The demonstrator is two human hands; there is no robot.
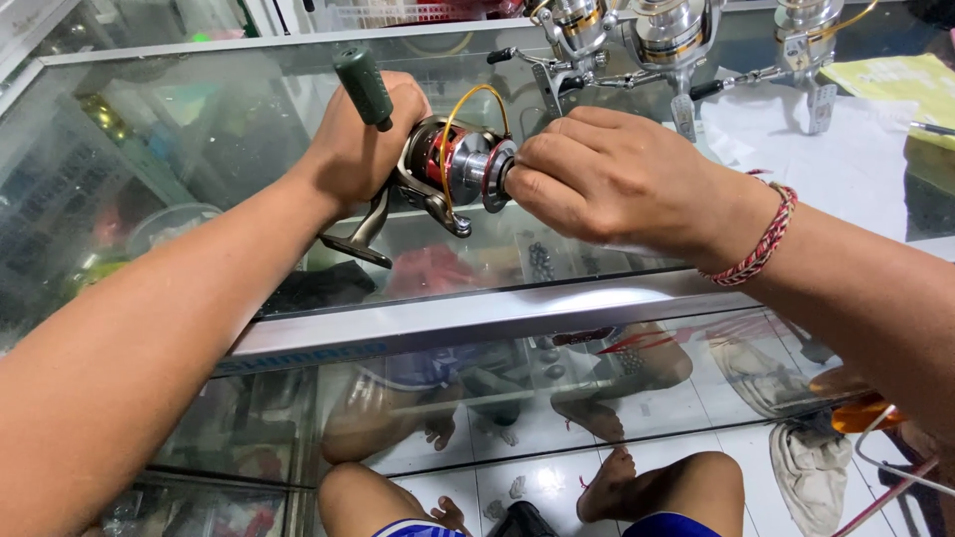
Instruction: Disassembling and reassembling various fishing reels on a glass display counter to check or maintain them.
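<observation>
Spinning reel (453, 164), silver-and-red with gold bail, gripped in left hand (358, 139), right hand (607, 174) pinching its spool front.

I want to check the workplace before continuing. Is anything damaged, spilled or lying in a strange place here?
Nothing stands out. The left hand holds the fishing reel above the glass counter, and the right hand grips its spool end. Three more reels stand upright at the counter's far edge. No break or spill is visible.
</observation>
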